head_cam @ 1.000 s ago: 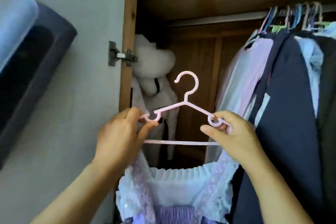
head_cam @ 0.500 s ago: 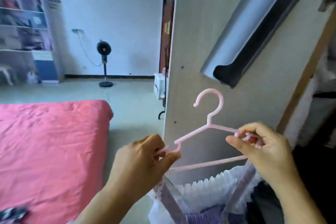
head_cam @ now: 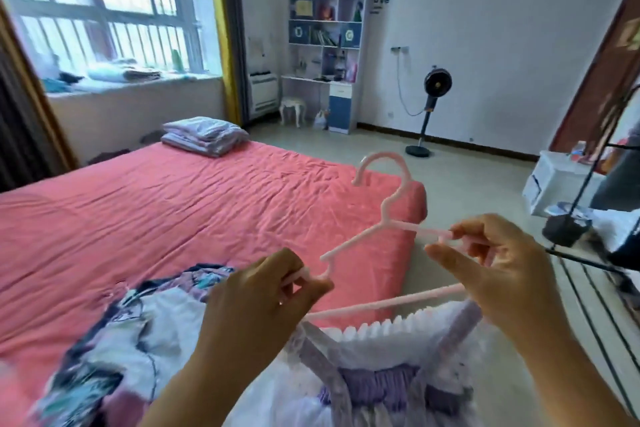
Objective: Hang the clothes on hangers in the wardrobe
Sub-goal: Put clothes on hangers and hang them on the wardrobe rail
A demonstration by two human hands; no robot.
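**Hanger and dress held over the bed's near corner**

Hands hold a pink hanger [head_cam: 388, 225] between them, above the near right corner of the bed [head_cam: 173, 211]. Left hand [head_cam: 256, 308] pinches the hanger's left shoulder end between thumb and curled fingers. Right hand [head_cam: 498, 274] pinches the right shoulder end the same way, thumb pointing left. The hanger tilts, its hook up and toward the far wall, its lower bar running between the 2 hands. A white and purple dress [head_cam: 374, 378] hangs from it, 2 lace straps rising toward the hanger's ends, the pleated white neckline just below the bar. Beside the left forearm, a patterned garment [head_cam: 114, 343] lies crumpled at the bed's near edge. Folded bedding [head_cam: 204, 135] sits at the bed's far edge. Beyond the bed, a standing fan [head_cam: 433, 94] is on the floor by the wall, near a shelf unit [head_cam: 329, 45].
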